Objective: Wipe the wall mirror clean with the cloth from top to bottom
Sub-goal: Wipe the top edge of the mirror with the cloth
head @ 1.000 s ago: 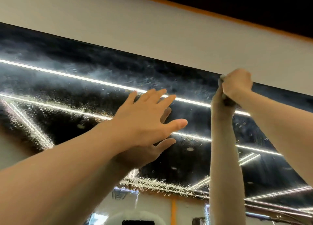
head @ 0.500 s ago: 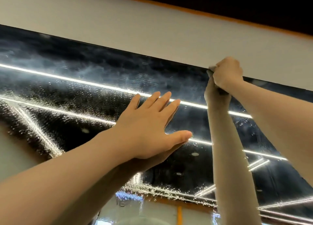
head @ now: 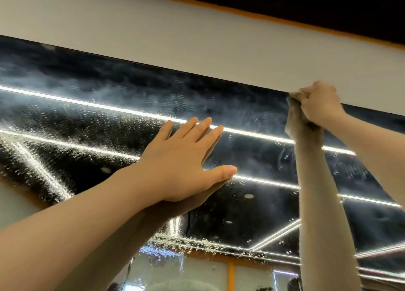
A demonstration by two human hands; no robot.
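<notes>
The wall mirror point(head: 109, 119) fills the view, dark, hazy and speckled with droplets, reflecting bright light strips. My left hand point(head: 182, 161) lies flat against the glass with its fingers spread, holding nothing. My right hand point(head: 317, 103) is a closed fist at the mirror's top edge, shut on a small pale cloth point(head: 294, 96) that peeks out at the knuckles and presses on the glass. Below each hand its reflection shows in the mirror.
A white wall band point(head: 197, 38) runs above the mirror, topped by an orange line point(head: 252, 12) and a dark ceiling. The lower mirror reflects a pale wall and an orange post point(head: 230, 276).
My right fist with the cloth has risen to the mirror's top edge. My left hand has gone from hovering near the glass to lying flat on it.
</notes>
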